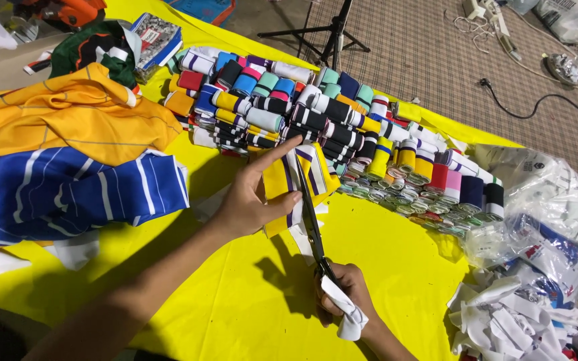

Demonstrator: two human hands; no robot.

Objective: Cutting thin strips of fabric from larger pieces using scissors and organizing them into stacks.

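On the yellow tabletop (235, 314) I see my left hand (249, 200) gripping a folded strip of yellow fabric with purple and white stripes (309, 175), thumb underneath and forefinger stretched out along its top edge. My right hand (346, 294) is closed around the handles of a pair of black scissors (312, 227), and a scrap of white cloth (349, 314) is wrapped about those handles and hangs below my fingers. The blades point up and away from me, and they lie across the strip near its middle; I cannot tell whether they are parted or shut. The strip sits near the centre of the tabletop, just in front of a big stack of rolled striped bands (316, 113) in black, white, yellow, teal, blue and red, which runs from the upper middle down toward the right.

To the left lies an orange garment (75, 113), and just below it a blue garment with white stripes (68, 194). Behind them I see a green and black piece of cloth (95, 50). At the right edge there are clear plastic bags (543, 194), and below them a heap of white offcuts (510, 327). Beyond the tabletop, a checked floor mat (423, 53) carries a black cable (536, 107) and the legs of a tripod (332, 33).
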